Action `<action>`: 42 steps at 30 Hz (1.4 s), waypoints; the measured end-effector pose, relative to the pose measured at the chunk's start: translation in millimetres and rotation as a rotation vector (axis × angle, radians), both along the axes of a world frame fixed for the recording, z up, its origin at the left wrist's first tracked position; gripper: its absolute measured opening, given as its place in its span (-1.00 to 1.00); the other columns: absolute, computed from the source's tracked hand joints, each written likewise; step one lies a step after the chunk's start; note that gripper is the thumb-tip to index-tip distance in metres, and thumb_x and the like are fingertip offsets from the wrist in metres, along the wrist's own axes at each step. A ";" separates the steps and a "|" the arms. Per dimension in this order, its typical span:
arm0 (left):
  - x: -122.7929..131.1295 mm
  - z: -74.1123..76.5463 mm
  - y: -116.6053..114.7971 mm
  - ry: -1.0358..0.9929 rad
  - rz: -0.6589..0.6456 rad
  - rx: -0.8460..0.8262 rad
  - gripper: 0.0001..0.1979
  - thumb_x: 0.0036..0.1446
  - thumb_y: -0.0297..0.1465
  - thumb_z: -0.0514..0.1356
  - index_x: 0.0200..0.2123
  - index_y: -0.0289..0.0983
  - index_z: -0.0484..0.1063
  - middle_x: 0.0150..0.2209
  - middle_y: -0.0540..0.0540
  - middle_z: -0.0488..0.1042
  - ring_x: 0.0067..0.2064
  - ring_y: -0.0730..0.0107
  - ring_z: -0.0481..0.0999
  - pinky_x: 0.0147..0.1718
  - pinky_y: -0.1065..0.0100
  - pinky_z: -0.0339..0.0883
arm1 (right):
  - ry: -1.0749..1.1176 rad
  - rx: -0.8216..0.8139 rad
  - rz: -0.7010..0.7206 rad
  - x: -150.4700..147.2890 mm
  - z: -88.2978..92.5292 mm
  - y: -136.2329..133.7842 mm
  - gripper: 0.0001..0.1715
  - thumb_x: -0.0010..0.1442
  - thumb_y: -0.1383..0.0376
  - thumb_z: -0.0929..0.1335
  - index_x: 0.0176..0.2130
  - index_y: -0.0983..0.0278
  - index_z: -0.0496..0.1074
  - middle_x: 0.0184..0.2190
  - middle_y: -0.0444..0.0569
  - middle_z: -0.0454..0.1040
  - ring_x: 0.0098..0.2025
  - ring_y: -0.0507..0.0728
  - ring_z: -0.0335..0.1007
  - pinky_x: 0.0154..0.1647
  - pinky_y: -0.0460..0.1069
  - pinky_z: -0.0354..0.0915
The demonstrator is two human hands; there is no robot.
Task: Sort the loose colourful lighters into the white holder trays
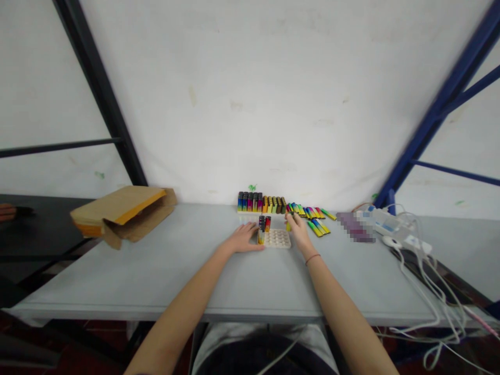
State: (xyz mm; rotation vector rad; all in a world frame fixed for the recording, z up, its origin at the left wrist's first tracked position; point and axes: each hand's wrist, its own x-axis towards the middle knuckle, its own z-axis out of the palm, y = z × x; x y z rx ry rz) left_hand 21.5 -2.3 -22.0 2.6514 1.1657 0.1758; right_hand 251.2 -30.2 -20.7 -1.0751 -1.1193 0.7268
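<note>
My left hand (242, 239) rests on the table at the left of a pale tray (278, 239), fingers stretched, its thumb along the tray's front left corner. Dark-topped lighters (261, 230) stand upright in the tray's left column, and a red one (267, 224) stands beside them at the back. The tray's other round slots show bare. In my right hand (298, 233), at the tray's back right, the fingers pinch a yellow lighter (288, 227), partly hidden by them. Loose multicoloured lighters (319, 227) lie just to the right of that hand.
Behind, upright lighters (250, 202) fill a holder near the wall, with more lying (312, 212) to its right. An opened cardboard box (125, 208) sits at the left. White cables (425, 260) and a power strip (390, 224) crowd the right. A person's hand (7, 212) shows far left.
</note>
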 end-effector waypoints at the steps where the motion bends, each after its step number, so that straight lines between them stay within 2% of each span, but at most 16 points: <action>1: 0.2 0.3 -0.3 -0.003 0.000 0.002 -0.05 0.08 0.11 0.17 0.33 -0.40 0.00 0.36 -0.35 -0.07 0.37 -0.05 -0.10 0.30 0.03 -0.21 | -0.043 0.008 0.003 1.2 0.1 -0.2 -0.52 -0.02 -0.09 0.39 -0.36 0.26 0.36 -0.41 -0.06 0.44 -0.33 0.11 0.36 -0.34 -0.02 0.30; 5: 0.5 1.0 -1.0 -0.013 -0.001 0.009 -0.07 0.07 0.11 0.18 0.33 -0.34 0.01 0.36 -0.32 -0.05 0.37 -0.06 -0.08 0.29 0.01 -0.19 | -0.050 -0.014 0.090 0.2 3.2 -5.4 -0.46 -0.06 -0.07 0.43 -0.26 0.32 0.48 -0.26 0.04 0.53 -0.23 0.17 0.41 -0.29 0.01 0.33; 9: 0.0 -0.6 -0.2 -0.021 -0.002 -0.002 -0.07 0.07 0.11 0.17 0.33 -0.33 0.01 0.37 -0.31 -0.06 0.38 -0.04 -0.12 0.30 0.04 -0.21 | -0.028 -0.015 0.154 -9.4 5.1 -11.9 -0.44 -0.06 0.01 0.46 -0.13 0.30 0.48 -0.27 0.04 0.54 -0.26 0.17 0.45 -0.25 0.05 0.38; 14: -0.3 -3.5 1.3 -0.027 0.003 -0.003 -0.06 0.07 0.14 0.16 0.33 -0.29 -0.01 0.37 -0.30 -0.07 0.38 -0.04 -0.13 0.30 0.02 -0.22 | -0.181 0.077 0.127 -20.8 2.7 -15.7 -0.57 -0.05 0.13 0.45 -0.17 0.25 0.42 -0.31 -0.01 0.52 -0.31 0.14 0.47 -0.21 0.05 0.39; 19: -0.2 -3.3 1.4 -0.035 0.001 -0.002 -0.07 0.06 0.12 0.17 0.33 -0.30 0.00 0.37 -0.31 -0.05 0.38 -0.03 -0.12 0.30 0.03 -0.22 | -0.315 0.103 0.085 -26.7 3.9 -20.9 -0.61 0.03 0.16 0.41 -0.14 0.22 0.32 -0.38 -0.07 0.48 -0.35 0.12 0.47 -0.25 0.02 0.38; 26: -0.8 -4.0 1.7 -0.037 -0.013 0.005 -0.09 0.07 0.12 0.16 0.32 -0.28 0.00 0.37 -0.29 -0.05 0.38 -0.01 -0.12 0.29 0.02 -0.22 | -0.499 0.125 0.032 -29.4 7.8 -26.1 -0.76 0.08 0.20 0.37 -0.21 0.20 0.43 -0.37 -0.04 0.51 -0.31 0.16 0.46 -0.15 0.07 0.35; 30: -0.4 -4.5 1.8 -0.035 -0.007 -0.004 -0.09 0.07 0.13 0.16 0.32 -0.25 -0.01 0.37 -0.29 -0.06 0.38 -0.03 -0.13 0.29 0.01 -0.22 | -0.621 0.165 0.088 -27.9 6.7 -24.3 -0.68 0.16 0.27 0.28 -0.08 0.20 0.47 -0.19 0.02 0.51 -0.27 0.13 0.43 -0.15 0.04 0.35; 32: -0.1 -4.2 1.6 -0.033 -0.007 0.001 -0.09 0.07 0.13 0.16 0.32 -0.24 -0.01 0.37 -0.28 -0.06 0.38 -0.03 -0.13 0.29 0.01 -0.22 | -0.715 0.201 0.087 -22.3 6.7 -22.0 -0.59 0.18 0.31 0.23 0.00 0.21 0.46 -0.07 0.05 0.46 -0.22 0.12 0.41 -0.08 0.04 0.33; 34: 0.0 -3.4 1.4 -0.032 -0.008 0.006 -0.09 0.07 0.13 0.16 0.32 -0.25 -0.02 0.37 -0.28 -0.05 0.38 -0.03 -0.12 0.29 0.02 -0.21 | -0.802 0.212 0.018 -11.2 6.5 -19.2 -0.52 0.18 0.35 0.21 0.07 0.24 0.42 -0.03 0.07 0.44 -0.14 0.14 0.40 0.02 0.06 0.28; 36: -0.2 -2.3 1.1 -0.025 -0.009 0.007 -0.08 0.07 0.13 0.16 0.32 -0.28 -0.01 0.37 -0.30 -0.05 0.37 -0.03 -0.11 0.29 0.03 -0.20 | -0.884 0.152 -0.144 5.5 5.0 -16.9 -0.50 0.18 0.38 0.20 0.08 0.28 0.41 -0.05 0.11 0.45 -0.05 0.19 0.36 0.07 0.09 0.22; 40: -0.8 0.2 0.4 -0.009 -0.004 0.002 -0.09 0.07 0.13 0.16 0.31 -0.30 0.02 0.37 -0.29 -0.05 0.37 -0.02 -0.11 0.30 0.06 -0.23 | -1.036 -0.246 -0.611 41.4 -4.5 -17.6 -0.51 0.16 0.40 0.22 0.06 0.42 0.42 -0.03 0.32 0.42 0.04 0.37 0.27 0.01 0.19 0.17; 42: -1.0 1.0 0.3 -0.010 -0.005 0.000 -0.10 0.07 0.13 0.15 0.31 -0.27 0.02 0.37 -0.28 -0.05 0.37 -0.01 -0.10 0.30 0.05 -0.21 | -1.070 -0.399 -0.742 51.8 -10.9 -19.3 -0.52 0.16 0.37 0.24 0.05 0.50 0.41 -0.05 0.42 0.39 0.02 0.43 0.25 -0.06 0.21 0.17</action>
